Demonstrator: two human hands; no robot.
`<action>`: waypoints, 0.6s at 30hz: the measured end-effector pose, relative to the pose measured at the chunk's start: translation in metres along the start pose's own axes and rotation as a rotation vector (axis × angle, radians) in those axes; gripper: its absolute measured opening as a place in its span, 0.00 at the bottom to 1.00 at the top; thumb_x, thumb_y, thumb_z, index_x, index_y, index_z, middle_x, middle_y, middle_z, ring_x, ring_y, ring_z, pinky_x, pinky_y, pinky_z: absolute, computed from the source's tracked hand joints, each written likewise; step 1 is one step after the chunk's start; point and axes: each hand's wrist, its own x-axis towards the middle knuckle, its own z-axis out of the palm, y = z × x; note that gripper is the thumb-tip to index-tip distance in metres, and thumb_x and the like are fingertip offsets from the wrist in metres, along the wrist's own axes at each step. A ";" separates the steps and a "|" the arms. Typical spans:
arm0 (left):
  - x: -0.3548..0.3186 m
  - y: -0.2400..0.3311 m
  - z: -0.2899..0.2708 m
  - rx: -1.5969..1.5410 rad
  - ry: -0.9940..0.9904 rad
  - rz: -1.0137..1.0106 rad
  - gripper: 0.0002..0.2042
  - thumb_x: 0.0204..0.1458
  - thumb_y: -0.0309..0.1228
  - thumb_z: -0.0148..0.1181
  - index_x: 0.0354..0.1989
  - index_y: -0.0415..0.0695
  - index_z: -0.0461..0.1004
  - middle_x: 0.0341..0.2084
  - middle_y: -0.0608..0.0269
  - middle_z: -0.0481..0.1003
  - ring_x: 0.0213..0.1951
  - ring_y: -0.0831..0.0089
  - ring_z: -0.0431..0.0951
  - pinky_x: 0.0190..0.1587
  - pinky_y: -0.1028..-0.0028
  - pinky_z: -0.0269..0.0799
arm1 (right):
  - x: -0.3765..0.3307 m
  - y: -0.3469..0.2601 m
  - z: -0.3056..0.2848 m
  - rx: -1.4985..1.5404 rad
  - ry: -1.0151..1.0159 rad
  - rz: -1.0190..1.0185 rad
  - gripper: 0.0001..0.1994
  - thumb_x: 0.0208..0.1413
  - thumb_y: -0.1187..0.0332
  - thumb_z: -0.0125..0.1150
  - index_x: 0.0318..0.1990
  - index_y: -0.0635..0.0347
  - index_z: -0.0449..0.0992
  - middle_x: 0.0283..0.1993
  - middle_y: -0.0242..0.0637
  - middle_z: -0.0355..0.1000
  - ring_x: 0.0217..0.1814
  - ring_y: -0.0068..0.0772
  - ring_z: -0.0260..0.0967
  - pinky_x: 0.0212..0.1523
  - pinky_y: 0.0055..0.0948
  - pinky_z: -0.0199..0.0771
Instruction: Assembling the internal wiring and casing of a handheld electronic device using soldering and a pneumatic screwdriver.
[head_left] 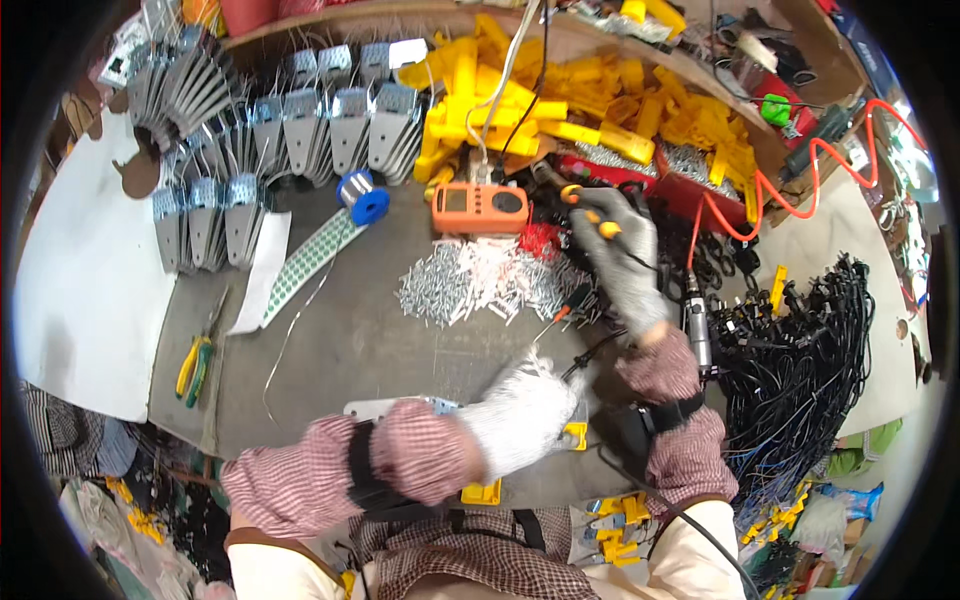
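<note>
My left hand (525, 412), in a white knitted glove, is low in the middle of the table. Its fingers are closed at the end of a black cable (592, 354); the exact grip is blurred. Partly under that forearm and hand are a grey metal plate (372, 408) and a yellow plastic part (575, 436). My right hand (622, 262), in a grey glove, reaches up past the pile of screws (440, 285). It is closed around a tool with a yellow-and-dark handle (608, 230), whose metal end points up-left. A red-handled screwdriver (570, 303) lies between the hands.
An orange multimeter (480, 208) stands behind the screws. Yellow plastic parts (600, 90) are heaped at the back. Stacked metal brackets (345, 125), a blue wire spool (363, 198) and pliers (196, 368) are leftward. A power driver (697, 325) and bundled black cables (800, 370) lie rightward.
</note>
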 end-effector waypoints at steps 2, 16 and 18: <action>0.019 0.001 -0.017 0.012 -0.208 0.047 0.21 0.54 0.37 0.62 0.52 0.35 0.73 0.44 0.44 0.79 0.50 0.46 0.78 0.56 0.51 0.71 | 0.018 0.038 0.022 -0.101 -0.050 -0.074 0.13 0.56 0.73 0.65 0.49 0.62 0.77 0.42 0.47 0.79 0.44 0.42 0.79 0.45 0.35 0.78; -0.022 -0.035 -0.008 -0.588 0.229 -0.075 0.08 0.53 0.27 0.65 0.41 0.43 0.76 0.37 0.56 0.75 0.41 0.59 0.77 0.49 0.63 0.72 | -0.085 -0.051 -0.082 0.012 -0.920 0.213 0.17 0.63 0.56 0.59 0.48 0.60 0.78 0.40 0.49 0.76 0.47 0.53 0.76 0.46 0.43 0.76; -0.030 -0.029 0.001 -0.635 0.208 -0.156 0.09 0.53 0.27 0.65 0.41 0.44 0.75 0.38 0.57 0.74 0.43 0.58 0.76 0.52 0.60 0.70 | -0.090 -0.076 -0.058 0.043 -0.981 0.295 0.16 0.62 0.59 0.61 0.48 0.63 0.78 0.40 0.49 0.75 0.45 0.52 0.76 0.46 0.41 0.76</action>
